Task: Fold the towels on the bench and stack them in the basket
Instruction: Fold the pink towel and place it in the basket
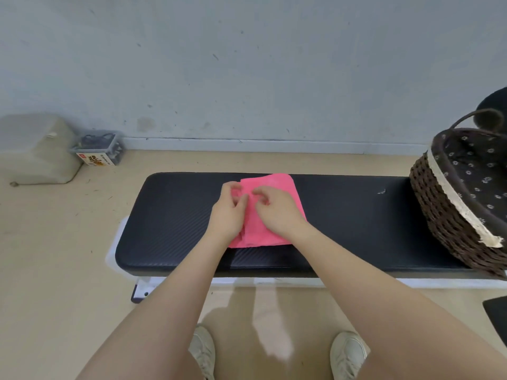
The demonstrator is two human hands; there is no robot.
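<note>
A pink towel (277,187) lies partly folded in the middle of the black padded bench (175,215). My left hand (229,209) pinches the towel's left edge with curled fingers. Beside it, my right hand (274,209) lies on top of the towel, its fingers curled into the cloth near the same edge. A dark wicker basket (444,215) with a flower-print lining and a handle stands on the bench's right end. Its inside is only partly in view.
A beige bin (35,152) and a clear box of small items (98,148) sit on the floor at the left by the wall. My shoes (203,349) stand on the floor in front of the bench. A black object (496,311) is at the right edge.
</note>
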